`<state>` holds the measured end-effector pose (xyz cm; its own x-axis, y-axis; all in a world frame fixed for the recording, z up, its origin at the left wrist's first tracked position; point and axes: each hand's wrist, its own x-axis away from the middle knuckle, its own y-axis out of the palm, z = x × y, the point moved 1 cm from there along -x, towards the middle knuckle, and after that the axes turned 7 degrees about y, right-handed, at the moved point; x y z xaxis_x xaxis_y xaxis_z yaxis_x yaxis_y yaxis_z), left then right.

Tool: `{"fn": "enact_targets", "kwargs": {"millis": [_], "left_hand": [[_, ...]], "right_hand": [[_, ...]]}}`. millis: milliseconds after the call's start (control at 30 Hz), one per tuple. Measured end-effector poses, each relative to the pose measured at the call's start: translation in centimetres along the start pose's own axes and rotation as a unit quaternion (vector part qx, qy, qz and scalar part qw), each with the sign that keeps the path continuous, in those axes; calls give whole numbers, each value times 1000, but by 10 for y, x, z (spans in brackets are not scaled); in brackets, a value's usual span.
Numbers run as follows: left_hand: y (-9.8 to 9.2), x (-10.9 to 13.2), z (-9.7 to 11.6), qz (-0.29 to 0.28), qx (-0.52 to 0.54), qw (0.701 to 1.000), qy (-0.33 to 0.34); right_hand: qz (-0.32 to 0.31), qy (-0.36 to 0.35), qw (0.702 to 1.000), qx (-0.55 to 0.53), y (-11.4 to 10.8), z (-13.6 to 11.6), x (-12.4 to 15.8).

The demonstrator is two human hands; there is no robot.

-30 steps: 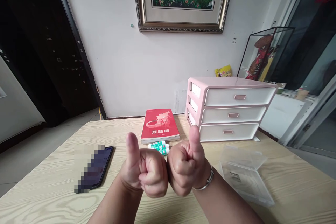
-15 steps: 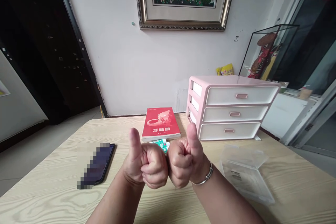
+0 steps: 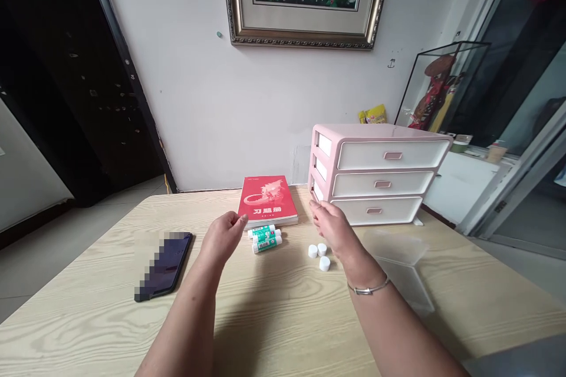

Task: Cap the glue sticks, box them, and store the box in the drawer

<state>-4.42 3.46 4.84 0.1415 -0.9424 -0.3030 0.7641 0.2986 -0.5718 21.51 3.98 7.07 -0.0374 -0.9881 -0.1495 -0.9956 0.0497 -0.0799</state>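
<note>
Moved apart: left hand (image 3: 222, 238), right hand (image 3: 335, 228) | both curled narrow | bare tabletop (image 3: 295, 247) between tubes (image 3: 267, 237) and white caps (image 3: 324, 264)

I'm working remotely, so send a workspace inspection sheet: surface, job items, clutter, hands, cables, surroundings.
Surface: pale wood-grain tabletop, partly shadowed.
Job's things: green tubes lie in front of the red book; three white caps sit to the tubes' right.
Clutter: dark phone at left; clear case at right, open.
Hands: left hand near the book and tubes; right hand in front of the drawer unit; nothing seen held.
Cables: nothing seen on the tabletop.
Surroundings: framed picture on the wall.
</note>
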Motion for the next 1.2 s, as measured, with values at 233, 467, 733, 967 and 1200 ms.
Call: {"fn": "enact_targets", "kwargs": {"millis": [233,467,733,967,1200], "left_hand": [[52,22,-15,-88,-193,969,128],[75,36,-21,-117,-279,937,174],[75,35,-16,-105,-333,920,179],[82,31,-19,-105,-360,911,174],[91,32,-20,-103,-382,901,177]], "right_hand": [[120,-13,919,374,-25,50,22],[94,32,917,385,-31,77,22],[91,38,892,441,-35,59,32],[55,55,859,507,-33,56,36],[3,26,820,572,-35,64,41]]}}
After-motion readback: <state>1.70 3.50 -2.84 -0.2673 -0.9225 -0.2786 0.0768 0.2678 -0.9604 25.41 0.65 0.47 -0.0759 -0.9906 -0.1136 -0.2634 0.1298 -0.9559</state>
